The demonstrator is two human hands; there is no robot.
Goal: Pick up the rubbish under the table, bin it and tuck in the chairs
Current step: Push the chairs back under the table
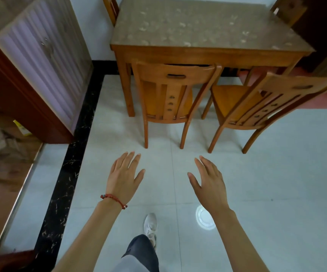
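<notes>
A wooden table point(207, 54) with a patterned glass top stands ahead. One wooden chair point(175, 91) is pushed close under its near edge. A second chair point(257, 103) on the right stands angled and pulled away from the table. My left hand point(124, 177), with a red bracelet at the wrist, and my right hand point(207, 181) are stretched out flat over the floor in front of the chairs, fingers straight, holding nothing. No rubbish shows under the table from here; the space beneath is mostly hidden by the chairs.
Two more chair backs point(110, 8) show at the table's far corners. A cabinet with glass doors point(41, 61) stands on the left beyond a black floor border point(70, 173). A ceiling lamp's reflection point(205, 217) shines on the pale tiles. My foot in a white shoe point(150, 225) is below.
</notes>
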